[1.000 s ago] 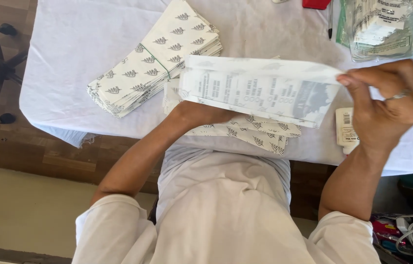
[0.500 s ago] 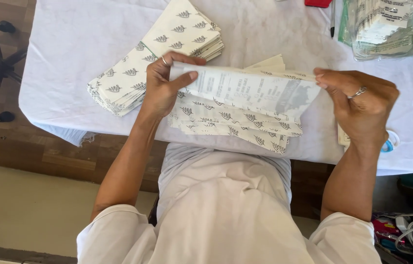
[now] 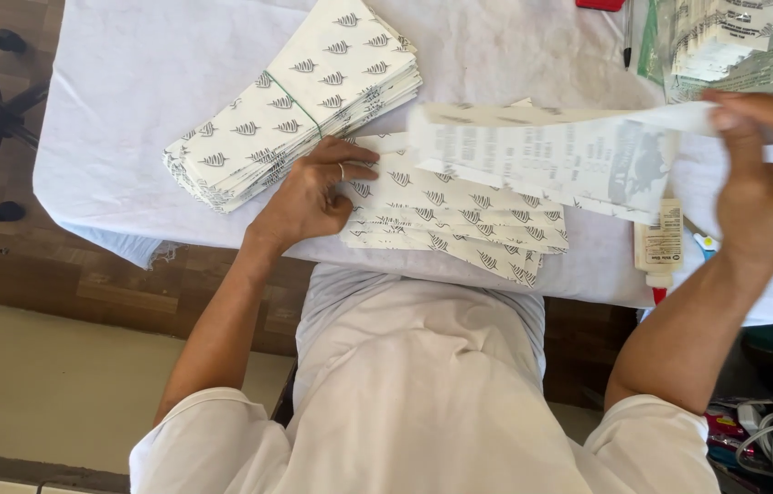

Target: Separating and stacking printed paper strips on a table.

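Seen from the head camera, the right hand [image 3: 771, 183] pinches one end of a printed paper sheet [image 3: 542, 160] and holds it lifted over the white-covered table [image 3: 149, 82]. Half a second ago both hands gripped that sheet; now the left hand [image 3: 313, 197] has let go and lies flat, fingers loose, on the fanned pile of leaf-patterned paper bags [image 3: 460, 224] at the near edge. Left of it sits a banded stack of the same bags [image 3: 295, 101]. A glue bottle [image 3: 659, 249] lies just right of the fanned pile, below the lifted sheet.
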